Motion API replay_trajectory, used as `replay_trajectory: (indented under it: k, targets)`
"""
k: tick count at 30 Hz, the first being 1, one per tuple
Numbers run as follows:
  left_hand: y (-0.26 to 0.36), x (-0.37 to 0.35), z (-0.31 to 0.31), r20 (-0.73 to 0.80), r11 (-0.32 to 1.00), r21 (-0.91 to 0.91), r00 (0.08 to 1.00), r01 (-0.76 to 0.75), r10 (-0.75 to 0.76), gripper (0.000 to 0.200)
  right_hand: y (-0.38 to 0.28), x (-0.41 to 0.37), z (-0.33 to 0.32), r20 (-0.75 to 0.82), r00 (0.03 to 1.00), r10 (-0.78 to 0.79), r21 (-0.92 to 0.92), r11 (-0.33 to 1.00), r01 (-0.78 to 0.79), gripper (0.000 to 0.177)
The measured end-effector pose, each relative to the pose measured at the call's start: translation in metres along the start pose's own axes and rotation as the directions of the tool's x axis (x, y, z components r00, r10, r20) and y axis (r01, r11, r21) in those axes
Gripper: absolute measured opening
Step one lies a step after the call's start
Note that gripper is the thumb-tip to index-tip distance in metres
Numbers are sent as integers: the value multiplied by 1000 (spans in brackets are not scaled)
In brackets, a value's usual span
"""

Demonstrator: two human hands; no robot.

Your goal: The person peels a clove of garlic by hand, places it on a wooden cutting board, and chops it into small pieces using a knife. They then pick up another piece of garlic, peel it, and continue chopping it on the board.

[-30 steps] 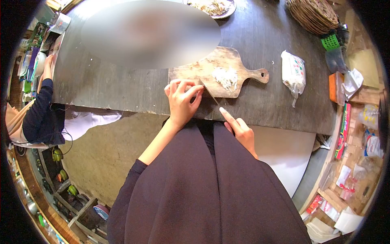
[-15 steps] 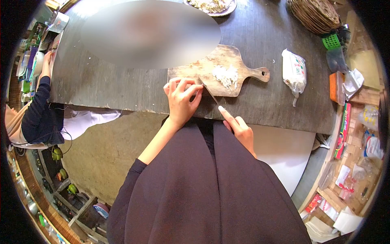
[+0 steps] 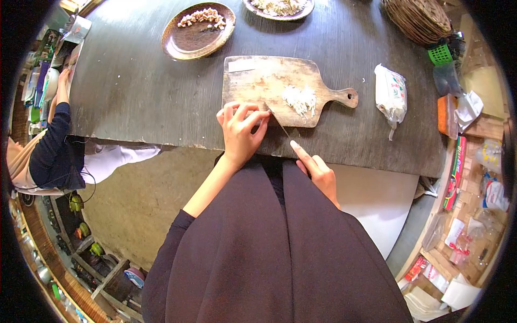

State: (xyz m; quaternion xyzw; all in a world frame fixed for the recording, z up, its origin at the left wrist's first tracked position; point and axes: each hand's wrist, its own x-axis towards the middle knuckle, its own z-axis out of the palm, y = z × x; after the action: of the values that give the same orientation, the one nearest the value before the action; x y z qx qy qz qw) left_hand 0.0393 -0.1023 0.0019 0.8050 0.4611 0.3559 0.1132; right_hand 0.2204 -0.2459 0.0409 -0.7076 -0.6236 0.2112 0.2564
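My left hand (image 3: 243, 129) is at the near edge of the wooden cutting board (image 3: 258, 86), fingers curled together beside the knife tip. Whatever they pinch is hidden from me. In my right hand (image 3: 316, 171) is a knife (image 3: 280, 125), its handle mostly covered by my fingers and its blade slanting up toward my left fingertips. On the right half of the board lies a small heap of thin white slices (image 3: 300, 101). A flat white piece (image 3: 241, 65) rests at the board's far left corner.
Beyond the board are a brown plate (image 3: 180, 43) with chopped reddish-white bits and another plate (image 3: 285, 18) of pale shreds. A white plastic packet (image 3: 390, 94) lies to the right, with a woven basket (image 3: 417, 21) behind. At the left, another person's sleeve (image 3: 51, 142) reaches along the table's end.
My hands and the knife stay almost exactly where they were. The other person's arm at the left has shifted slightly. The brown plate, covered by a blur before, now shows.
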Motion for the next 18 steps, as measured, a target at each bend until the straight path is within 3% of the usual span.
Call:
replay_trajectory:
  k: [18]
  targets:
    - [-1,-1,1,14,1000,-6,1000,14,-14,17,9,-2,10,-78,996,-47,-76,996,41,54]
